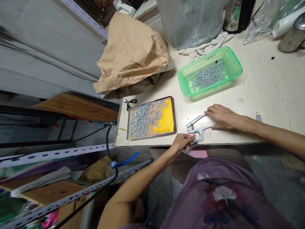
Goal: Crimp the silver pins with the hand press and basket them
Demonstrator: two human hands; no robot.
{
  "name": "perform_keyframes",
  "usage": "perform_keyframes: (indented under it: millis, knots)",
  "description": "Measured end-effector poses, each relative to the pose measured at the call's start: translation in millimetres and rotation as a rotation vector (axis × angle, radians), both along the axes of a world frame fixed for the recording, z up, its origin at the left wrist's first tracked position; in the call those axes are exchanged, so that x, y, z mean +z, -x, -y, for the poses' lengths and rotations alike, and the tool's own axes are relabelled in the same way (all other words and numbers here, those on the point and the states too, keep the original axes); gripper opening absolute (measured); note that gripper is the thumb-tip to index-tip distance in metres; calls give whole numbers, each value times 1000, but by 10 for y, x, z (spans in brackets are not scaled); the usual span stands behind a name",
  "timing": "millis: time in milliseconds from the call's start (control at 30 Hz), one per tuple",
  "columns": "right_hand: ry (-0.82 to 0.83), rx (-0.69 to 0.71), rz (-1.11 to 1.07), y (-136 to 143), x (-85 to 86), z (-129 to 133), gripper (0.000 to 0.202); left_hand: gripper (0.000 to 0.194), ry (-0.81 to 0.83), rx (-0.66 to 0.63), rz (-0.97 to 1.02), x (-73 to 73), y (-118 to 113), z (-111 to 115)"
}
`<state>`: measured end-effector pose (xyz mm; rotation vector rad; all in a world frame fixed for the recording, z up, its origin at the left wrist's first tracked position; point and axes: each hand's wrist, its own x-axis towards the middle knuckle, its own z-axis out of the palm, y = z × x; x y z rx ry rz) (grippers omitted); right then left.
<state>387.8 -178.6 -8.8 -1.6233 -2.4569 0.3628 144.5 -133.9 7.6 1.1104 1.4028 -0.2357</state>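
My right hand point(221, 117) grips the spread handles of grey metal hand pliers point(199, 131), which have a spring and a small red part near the jaw. The pliers lie at the table's front edge. My left hand point(183, 142) is closed in a pinch beside the jaw; whatever its fingertips hold is too small to make out. Left of the pliers is a shallow tray point(175, 116) with a yellow lining point(166, 121) and many small silvery metal pieces point(145, 121). Behind the pliers stands a green plastic basket point(209, 91) holding similar pieces.
Black-handled scissors point(130, 101) lie behind the tray's left corner. A crumpled brown paper bag point(133, 57) stands farther back. A large clear plastic bag point(190, 22), a cloth point(207, 46) and a lidded jar point(290, 38) line the table's far side.
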Motion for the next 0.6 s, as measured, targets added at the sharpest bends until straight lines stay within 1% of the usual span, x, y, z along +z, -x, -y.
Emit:
perform_keyframes:
  millis: [67, 100, 133, 200, 267, 300, 333, 400, 433, 533, 600]
  knots:
    - [1, -10, 5, 13, 27, 29, 37, 20, -61, -70, -32, 6, 35, 8]
    - [-2, -17, 5, 22, 37, 45, 34, 21, -146, -126, -54, 11, 58, 16]
    - [-6, -23, 5, 32, 44, 60, 31, 22, -271, -191, -72, 18, 83, 26]
    - [-12, -36, 16, 61, 48, 85, 29, 20, -588, -335, -68, 26, 111, 52]
    - [-15, -48, 37, 103, 37, 100, 28, 13, -875, -478, 6, 14, 82, 75]
    - [-18, -54, 43, 127, 28, 104, 28, 14, -975, -553, 58, -4, 38, 79]
    - [-20, -59, 46, 150, 15, 108, 29, 21, -1052, -628, 109, -31, -24, 76]
    - [-23, -68, 38, 187, -17, 116, 32, 37, -1153, -771, 185, -102, -184, 42]
    - [-24, -71, 30, 195, -35, 123, 35, 45, -1175, -835, 203, -139, -267, 13]
    - [-30, -65, -16, 176, -82, 155, 47, 64, -1148, -987, 199, -218, -460, -96]
    - [-32, -79, -41, 149, -96, 181, 59, 71, -1114, -1047, 179, -226, -516, -159]
